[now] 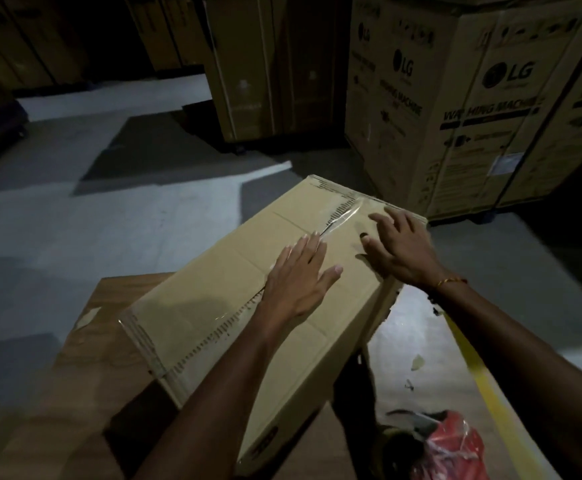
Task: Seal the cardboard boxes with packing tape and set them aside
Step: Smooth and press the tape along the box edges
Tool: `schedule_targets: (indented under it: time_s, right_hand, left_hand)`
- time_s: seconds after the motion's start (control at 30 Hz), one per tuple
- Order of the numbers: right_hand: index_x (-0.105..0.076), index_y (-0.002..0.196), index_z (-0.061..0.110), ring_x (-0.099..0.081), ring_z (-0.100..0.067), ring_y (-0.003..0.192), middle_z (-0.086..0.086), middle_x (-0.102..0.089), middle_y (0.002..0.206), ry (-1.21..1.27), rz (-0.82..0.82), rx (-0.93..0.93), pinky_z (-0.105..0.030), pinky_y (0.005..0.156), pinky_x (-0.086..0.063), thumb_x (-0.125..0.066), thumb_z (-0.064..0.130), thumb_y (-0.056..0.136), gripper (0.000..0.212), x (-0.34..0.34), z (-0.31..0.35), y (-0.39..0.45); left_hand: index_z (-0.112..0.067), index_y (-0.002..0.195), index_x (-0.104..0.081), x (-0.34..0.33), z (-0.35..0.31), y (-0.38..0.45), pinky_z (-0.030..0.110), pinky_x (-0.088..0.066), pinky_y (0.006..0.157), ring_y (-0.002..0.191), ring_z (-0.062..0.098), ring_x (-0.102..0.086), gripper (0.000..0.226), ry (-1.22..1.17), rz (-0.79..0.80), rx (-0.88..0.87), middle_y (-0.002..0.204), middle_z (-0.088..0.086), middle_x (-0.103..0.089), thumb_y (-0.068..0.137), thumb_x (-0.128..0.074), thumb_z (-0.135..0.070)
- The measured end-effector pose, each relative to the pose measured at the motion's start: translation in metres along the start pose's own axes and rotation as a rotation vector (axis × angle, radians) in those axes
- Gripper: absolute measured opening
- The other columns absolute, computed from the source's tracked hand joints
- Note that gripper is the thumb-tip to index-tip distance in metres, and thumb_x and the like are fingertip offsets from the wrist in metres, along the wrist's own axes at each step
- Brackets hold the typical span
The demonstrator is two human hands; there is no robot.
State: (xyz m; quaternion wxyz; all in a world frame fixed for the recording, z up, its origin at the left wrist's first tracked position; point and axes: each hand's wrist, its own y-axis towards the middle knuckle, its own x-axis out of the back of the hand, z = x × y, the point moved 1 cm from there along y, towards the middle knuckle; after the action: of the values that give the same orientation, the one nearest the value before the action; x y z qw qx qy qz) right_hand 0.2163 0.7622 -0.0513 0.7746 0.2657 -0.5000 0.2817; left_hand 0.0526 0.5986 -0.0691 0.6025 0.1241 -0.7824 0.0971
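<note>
Box (248, 306) overhangs tabletop (85, 358); left hand (296, 278) flat and right hand (400, 247) spread press tape (341, 213) on it, gripping nothing; risk: wrinkled far end lifts, or box tips off.

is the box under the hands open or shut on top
Shut. The cardboard box has its top flaps closed flat, with clear tape along the centre seam; the left hand presses on it.

Both hands lie flat on the cardboard box (213, 317): left hand (296, 282) on the clear tape (341, 211), right hand (397, 247) beside it.
</note>
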Motion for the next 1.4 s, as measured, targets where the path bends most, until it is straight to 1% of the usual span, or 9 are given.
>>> schedule_targets:
  time_s: [0.13, 0.27, 0.47, 0.7, 0.87, 1.07, 1.17, 1.3, 1.4]
  right_hand:
    - [-0.021, 0.159, 0.035, -0.011, -0.04, 0.153, -0.013, -0.011, 0.169, -0.036, 0.058, -0.051, -0.055, 0.125, -0.01, -0.026, 0.076, 0.093, 0.078, 0.001, -0.019, 0.038]
    - [-0.023, 0.159, 0.035, -0.034, -0.04, 0.139, -0.013, -0.028, 0.163, -0.057, 0.086, -0.06, -0.048, 0.112, -0.025, -0.027, 0.083, 0.083, 0.091, -0.006, -0.014, 0.041]
    - [-0.032, 0.152, 0.028, -0.043, -0.036, 0.129, -0.012, -0.045, 0.149, 0.028, 0.044, 0.011, -0.049, 0.107, -0.031, -0.039, 0.081, 0.082, 0.088, -0.017, 0.018, 0.011]
    - [-0.045, 0.141, 0.019, -0.049, -0.026, 0.116, -0.008, -0.057, 0.133, 0.196, -0.035, 0.088, -0.041, 0.097, -0.035, -0.053, 0.051, 0.097, 0.055, -0.034, 0.07, -0.048]
    - [-0.05, 0.129, 0.019, -0.051, -0.025, 0.113, -0.004, -0.059, 0.126, 0.233, -0.051, 0.127, -0.042, 0.095, -0.038, -0.053, 0.049, 0.096, 0.044, -0.043, 0.088, -0.08]
    - [-0.049, 0.123, 0.021, -0.05, -0.023, 0.105, -0.001, -0.058, 0.119, 0.253, -0.072, 0.151, -0.041, 0.09, -0.036, -0.054, 0.048, 0.095, 0.039, -0.045, 0.101, -0.106]
    - [-0.05, 0.124, 0.02, -0.049, -0.021, 0.106, -0.001, -0.058, 0.12, 0.258, -0.064, 0.133, -0.039, 0.089, -0.035, -0.05, 0.05, 0.093, 0.043, -0.046, 0.107, -0.115]
    - [-0.05, 0.125, 0.021, -0.051, -0.021, 0.106, 0.0, -0.058, 0.117, 0.265, -0.064, 0.105, -0.04, 0.09, -0.039, -0.048, 0.054, 0.09, 0.048, -0.048, 0.116, -0.126]
    - [-0.05, 0.123, 0.022, -0.05, -0.021, 0.104, 0.001, -0.058, 0.117, 0.269, -0.065, 0.107, -0.041, 0.088, -0.04, -0.047, 0.055, 0.089, 0.047, -0.049, 0.123, -0.134]
  left_hand:
    - [-0.026, 0.163, -0.006, 0.002, 0.004, -0.004, 0.04, 0.002, 0.126, 0.156, 0.011, 0.005, 0.07, 0.054, 0.032, 0.011, 0.17, -0.008, 0.003, 0.104, -0.014, -0.063]
    - [-0.027, 0.162, -0.007, 0.003, 0.011, -0.015, 0.04, -0.001, 0.127, 0.155, 0.009, 0.005, 0.07, 0.043, 0.043, 0.034, 0.17, -0.01, 0.002, 0.103, -0.016, -0.063]
    - [-0.026, 0.151, -0.041, 0.005, 0.015, -0.047, 0.039, -0.032, 0.11, 0.143, 0.013, -0.032, 0.059, 0.104, -0.219, 0.073, 0.16, -0.009, -0.035, 0.102, -0.025, -0.055]
    - [-0.024, 0.158, -0.029, 0.008, 0.013, -0.027, 0.04, -0.013, 0.123, 0.153, 0.015, -0.017, 0.054, 0.071, -0.156, 0.02, 0.165, -0.007, -0.027, 0.108, -0.026, -0.042]
    - [-0.022, 0.151, -0.041, 0.016, 0.021, -0.027, 0.042, -0.025, 0.119, 0.144, 0.017, -0.031, 0.054, 0.125, -0.167, -0.017, 0.154, -0.004, -0.042, 0.105, -0.027, -0.045]
    - [-0.025, 0.119, -0.063, 0.032, 0.018, -0.031, 0.036, -0.032, 0.101, 0.113, 0.015, -0.041, 0.041, 0.095, -0.102, -0.056, 0.119, -0.006, -0.056, 0.1, -0.035, -0.047]
    - [-0.022, 0.119, -0.065, 0.033, 0.019, -0.032, 0.035, -0.03, 0.092, 0.104, 0.015, -0.043, 0.043, 0.011, -0.008, -0.06, 0.116, -0.003, -0.057, 0.098, -0.035, -0.045]
    - [-0.026, 0.121, -0.067, 0.031, 0.026, -0.042, 0.037, -0.024, 0.1, 0.115, 0.016, -0.047, 0.029, -0.073, 0.011, -0.059, 0.123, -0.008, -0.061, 0.104, -0.044, -0.031]
    - [-0.032, 0.111, -0.064, 0.033, 0.033, -0.051, 0.04, -0.026, 0.104, 0.108, 0.01, -0.046, 0.027, -0.068, 0.031, -0.043, 0.108, -0.016, -0.058, 0.107, -0.038, -0.04]
